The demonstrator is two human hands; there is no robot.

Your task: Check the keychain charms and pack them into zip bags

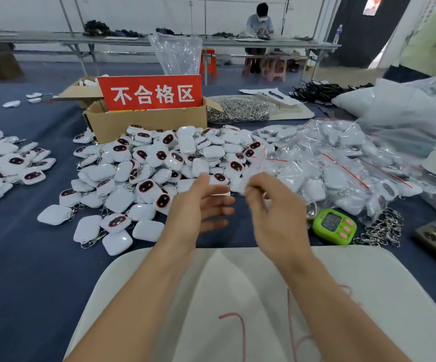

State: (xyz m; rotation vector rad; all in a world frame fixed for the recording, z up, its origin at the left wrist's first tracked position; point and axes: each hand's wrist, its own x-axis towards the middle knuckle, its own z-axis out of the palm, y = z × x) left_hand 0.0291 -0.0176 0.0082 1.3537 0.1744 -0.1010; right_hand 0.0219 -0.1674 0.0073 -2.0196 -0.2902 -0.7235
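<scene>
White padding [368, 278] lies nearest on the counter [28, 257], both forearms over it. Just beyond, the left hand [201, 205] is spread wide and holds nothing, while the right hand [277, 212] pinches a blurred clear zip bag [254, 163]. Loose keychain charms [159, 163] are heaped behind the hands, before a cardboard box [146, 124]

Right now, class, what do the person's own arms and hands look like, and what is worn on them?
The left arm and right arm are bare: no sleeves. The left hand and right hand wear no gloves; no watch or bracelet shows.
</scene>
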